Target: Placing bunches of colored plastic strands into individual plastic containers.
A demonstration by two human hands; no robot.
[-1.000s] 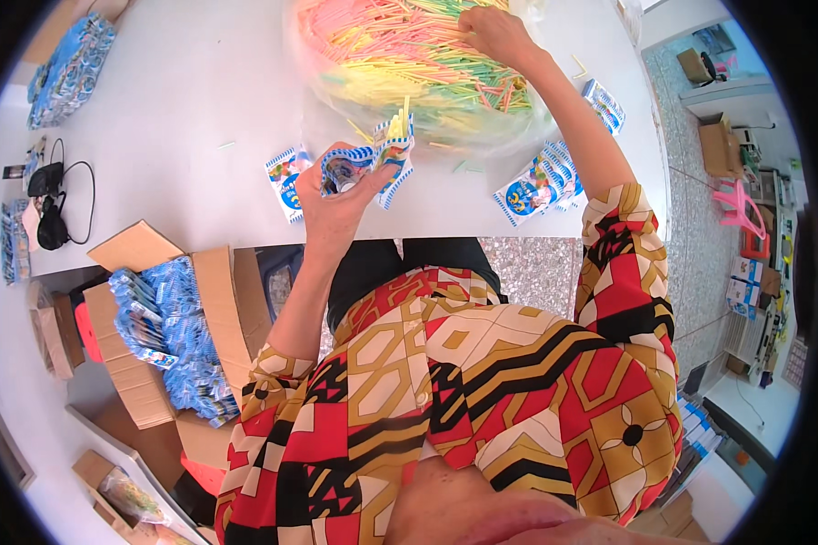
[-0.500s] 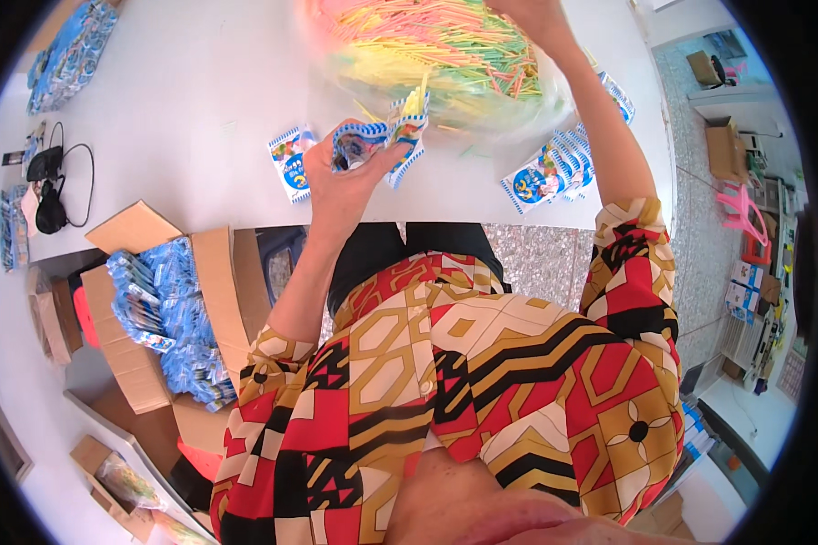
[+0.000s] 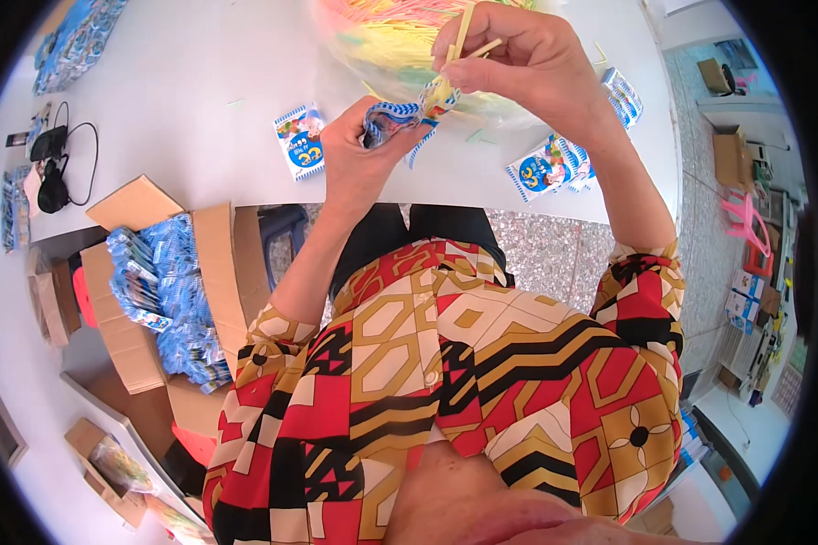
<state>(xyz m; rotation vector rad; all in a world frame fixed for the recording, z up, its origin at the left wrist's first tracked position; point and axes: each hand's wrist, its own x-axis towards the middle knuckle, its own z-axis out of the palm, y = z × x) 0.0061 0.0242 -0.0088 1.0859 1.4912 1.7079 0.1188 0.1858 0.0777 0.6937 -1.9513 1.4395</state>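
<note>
My left hand [image 3: 362, 154] is closed around small blue-and-white printed packets [image 3: 393, 116], their upper edges standing open. Pinched in the fingers of my right hand [image 3: 532, 73] are a few thin yellow sticks [image 3: 463, 34], right above one packet's mouth. Whether any stick end is inside the packet I cannot tell. Beyond both hands lies a large clear plastic bag [image 3: 336, 54] full of pink, yellow and green sticks [image 3: 386, 16]. A flat packet [image 3: 298, 143] rests on the table left of my left hand; overlapping packets [image 3: 543, 170] lie below my right wrist.
An open cardboard box [image 3: 216, 263] of blue packets [image 3: 168, 291] stands at the table's near left. Black corded devices [image 3: 53, 186] and more packets [image 3: 77, 45] are on the table's left side. Another packet pile [image 3: 622, 95] lies near the right edge.
My right hand has come back from the bag toward my left hand, with yellow sticks now showing in its fingers. My left hand and its packets have shifted slightly right.
</note>
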